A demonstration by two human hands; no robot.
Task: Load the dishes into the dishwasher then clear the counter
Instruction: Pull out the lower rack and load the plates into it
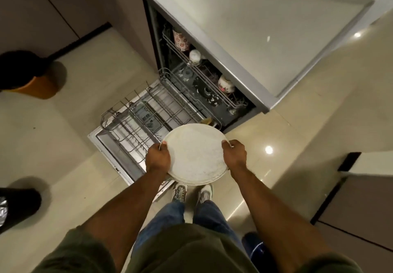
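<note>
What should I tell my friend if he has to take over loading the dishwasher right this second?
Left hand and right hand grip opposite rims of the white plate.
The plate is held above the near end of the pulled-out lower rack, not yet slotted in.
Done: door open, patterned cups sit in the upper rack.
Left: stand the plate in the lower rack, load any other dishes, then clear the counter.
</note>
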